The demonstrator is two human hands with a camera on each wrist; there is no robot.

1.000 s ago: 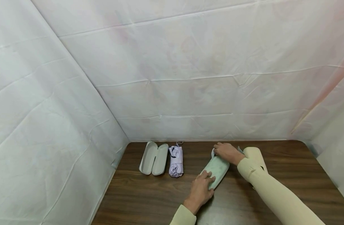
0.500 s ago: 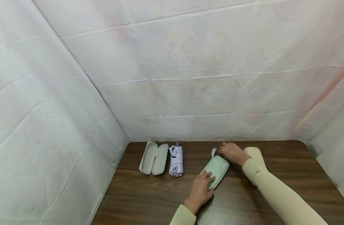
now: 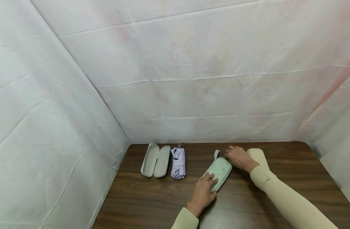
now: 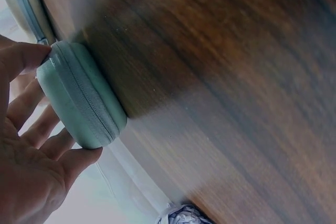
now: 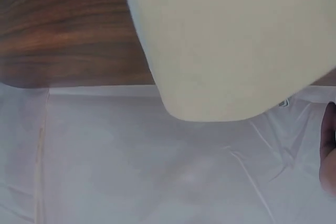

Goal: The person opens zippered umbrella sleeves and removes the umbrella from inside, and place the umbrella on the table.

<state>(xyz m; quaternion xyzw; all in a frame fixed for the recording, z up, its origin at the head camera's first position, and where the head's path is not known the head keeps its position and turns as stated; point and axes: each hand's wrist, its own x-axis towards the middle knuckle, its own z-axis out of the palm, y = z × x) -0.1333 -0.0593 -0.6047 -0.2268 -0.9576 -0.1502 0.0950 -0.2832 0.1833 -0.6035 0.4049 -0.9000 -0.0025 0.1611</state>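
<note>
A mint-green zippered case point(image 3: 221, 170) lies at a slant on the table, with a pale loop strap point(image 3: 216, 154) at its far end. My left hand point(image 3: 202, 191) holds its near end; the left wrist view has fingers and thumb spread across the case point(image 4: 84, 95), whose zipper runs along the side. By the far right corner of the case is my right hand point(image 3: 240, 158), with bent fingers; what the fingertips touch is hidden. Just right of that hand lies a cream case point(image 3: 257, 157), partly covered by the forearm. The right wrist view shows this cream case point(image 5: 226, 45) large.
An opened whitish hard case point(image 3: 156, 160) lies at the table's back left. Beside it is a folded lilac umbrella point(image 3: 178, 163) with a cord loop. White sheeting point(image 3: 175, 95) rises behind the dark wooden table point(image 3: 146, 200) and at both sides.
My right hand has moved rightward from the strap, around the far end of the green case, leaving the strap uncovered. My left hand stays on the case. The head view has shifted slightly.
</note>
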